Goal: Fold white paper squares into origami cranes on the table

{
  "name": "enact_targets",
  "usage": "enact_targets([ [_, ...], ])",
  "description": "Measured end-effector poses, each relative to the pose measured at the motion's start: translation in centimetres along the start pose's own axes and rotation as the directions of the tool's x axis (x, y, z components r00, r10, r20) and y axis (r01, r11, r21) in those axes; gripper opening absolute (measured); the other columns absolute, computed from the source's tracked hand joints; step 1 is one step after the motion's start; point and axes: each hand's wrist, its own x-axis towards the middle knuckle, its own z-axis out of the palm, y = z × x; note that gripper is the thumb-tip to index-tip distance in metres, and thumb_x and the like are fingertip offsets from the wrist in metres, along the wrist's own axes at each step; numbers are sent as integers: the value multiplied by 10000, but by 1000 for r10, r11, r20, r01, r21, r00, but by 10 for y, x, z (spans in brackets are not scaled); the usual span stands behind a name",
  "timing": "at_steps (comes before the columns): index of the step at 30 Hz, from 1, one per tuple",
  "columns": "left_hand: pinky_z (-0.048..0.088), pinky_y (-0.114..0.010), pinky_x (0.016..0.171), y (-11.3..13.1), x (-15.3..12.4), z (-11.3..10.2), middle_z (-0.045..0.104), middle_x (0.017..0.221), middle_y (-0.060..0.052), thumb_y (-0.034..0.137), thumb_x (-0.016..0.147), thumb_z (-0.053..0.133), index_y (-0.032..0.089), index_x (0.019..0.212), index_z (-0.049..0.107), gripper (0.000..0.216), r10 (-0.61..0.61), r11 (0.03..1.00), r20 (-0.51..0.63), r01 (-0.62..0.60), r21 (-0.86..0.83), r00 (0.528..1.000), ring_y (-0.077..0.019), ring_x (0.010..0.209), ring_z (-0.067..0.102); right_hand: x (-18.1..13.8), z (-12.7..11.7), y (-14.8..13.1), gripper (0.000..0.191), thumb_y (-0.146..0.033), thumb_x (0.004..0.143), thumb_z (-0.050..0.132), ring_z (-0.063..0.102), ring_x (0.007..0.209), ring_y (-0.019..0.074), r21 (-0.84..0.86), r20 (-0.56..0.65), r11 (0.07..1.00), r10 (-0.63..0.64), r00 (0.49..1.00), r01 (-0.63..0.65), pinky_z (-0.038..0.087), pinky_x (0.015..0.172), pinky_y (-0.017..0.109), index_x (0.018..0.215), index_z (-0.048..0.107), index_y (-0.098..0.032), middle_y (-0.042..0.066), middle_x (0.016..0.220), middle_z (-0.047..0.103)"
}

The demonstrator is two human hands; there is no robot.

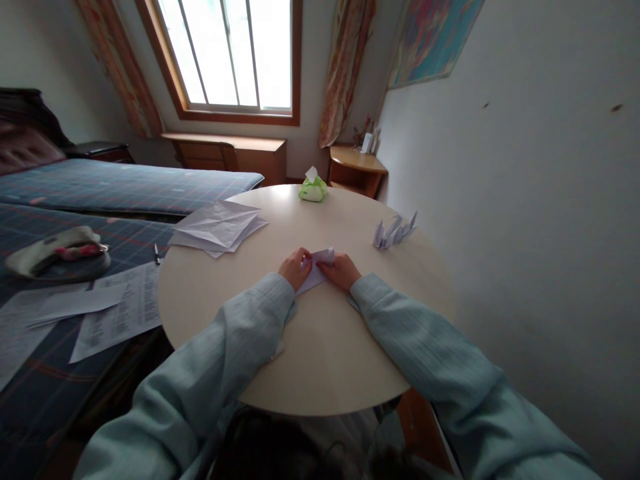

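Note:
Between my two hands is a small folded sheet of white paper (314, 277), held just above or on the middle of the round table (320, 353). My left hand (296, 267) grips its left side, fingers closed. My right hand (341, 271) pinches the right side, with the thumb on the paper. A pointed corner of the paper stands up between the hands. To the right of my right hand, folded paper cranes (395, 231) stand in a cluster near the table's edge. Left of my left hand lies a stack of creased white paper sheets (220, 225).
A green tissue pack (313, 187) sits at the table's far edge. Left of the table, a bed (125, 190) holds printed sheets (123, 310), a pen (157, 254) and a pale pouch (57, 253). A white wall (530, 200) stands close on the right.

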Motion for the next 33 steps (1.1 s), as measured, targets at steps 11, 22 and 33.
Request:
enact_targets([
  [11,432,-223,581,-2,0,1,554,714,-13,134,689,468,180,755,472,81,9,1000,1,-9,-17,1000,-107,630,520,0,-1,-1,155,-230,737,435,518,592,111,-18,10,1000,14,1000,-14,363,558,198,695,558,-144,22,647,576],
  [22,430,-221,581,-1,0,0,556,698,-9,138,692,466,180,754,475,76,1,1000,4,-1,-11,1000,-102,608,517,0,0,0,165,-224,738,430,514,592,113,-16,9,1000,8,1000,-8,354,559,201,682,563,-144,20,633,574],
  [33,424,-213,563,-1,0,0,546,694,-5,137,685,473,185,751,472,81,-2,1000,2,2,-16,1000,-100,593,512,-1,0,0,155,-224,741,432,524,611,112,18,-1,1000,-9,1000,9,371,575,200,705,560,-144,24,664,584],
])
